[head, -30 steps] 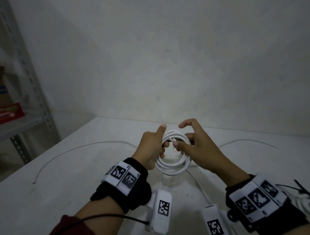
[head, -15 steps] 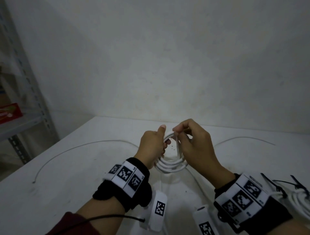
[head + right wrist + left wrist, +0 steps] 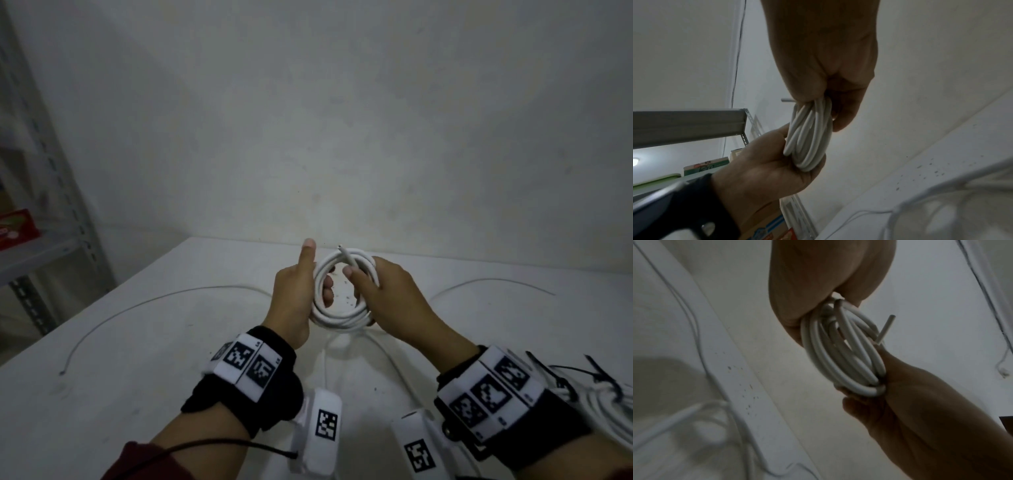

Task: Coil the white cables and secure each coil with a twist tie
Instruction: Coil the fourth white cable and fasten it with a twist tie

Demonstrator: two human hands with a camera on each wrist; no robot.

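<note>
Both hands (image 3: 294, 294) (image 3: 387, 301) apparently curled, thumbs up.

White cable coil (image 3: 342, 291), red box (image 3: 17, 228)

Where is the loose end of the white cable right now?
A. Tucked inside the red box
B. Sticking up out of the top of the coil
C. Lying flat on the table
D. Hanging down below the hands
B: the cable end pokes up from the top of the coil, which the left hand and right hand hold above the table.
</note>
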